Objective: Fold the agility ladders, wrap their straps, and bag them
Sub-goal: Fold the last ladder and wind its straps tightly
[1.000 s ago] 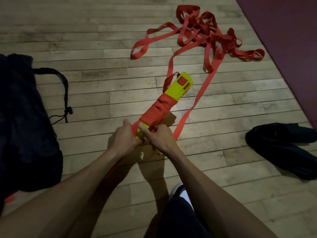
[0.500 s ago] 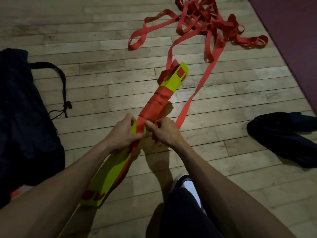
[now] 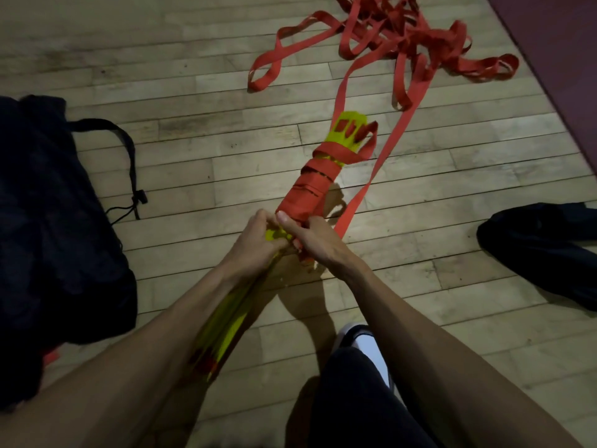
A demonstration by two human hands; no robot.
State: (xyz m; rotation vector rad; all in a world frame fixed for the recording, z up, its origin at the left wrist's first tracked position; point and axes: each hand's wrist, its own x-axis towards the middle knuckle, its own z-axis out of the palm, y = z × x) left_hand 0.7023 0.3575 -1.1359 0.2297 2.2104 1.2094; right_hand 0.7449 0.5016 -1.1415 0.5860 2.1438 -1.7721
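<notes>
A stack of yellow ladder rungs [image 3: 347, 130] points away from me over the wooden floor, its middle wound in red strap [image 3: 311, 185]. My left hand [image 3: 255, 245] grips the bundle just below the wound part. My right hand [image 3: 311, 242] holds the strap against the bundle, thumb on the red wrap. The near end of the rungs [image 3: 226, 337] runs under my left forearm. From the bundle a loose length of strap [image 3: 381, 156] trails to a tangled red pile [image 3: 403, 37] at the top of the view.
A large dark bag [image 3: 48, 221] with a drawstring cord [image 3: 129, 176] lies on the left. A smaller dark bag [image 3: 542, 250] lies at the right edge. A dark red mat [image 3: 562, 43] covers the top right corner. My shoe [image 3: 368, 347] and trouser leg are below.
The bundle has turned in my hands and another turn of red strap sits near its far end. The view has shifted, showing more of the near end of the rungs.
</notes>
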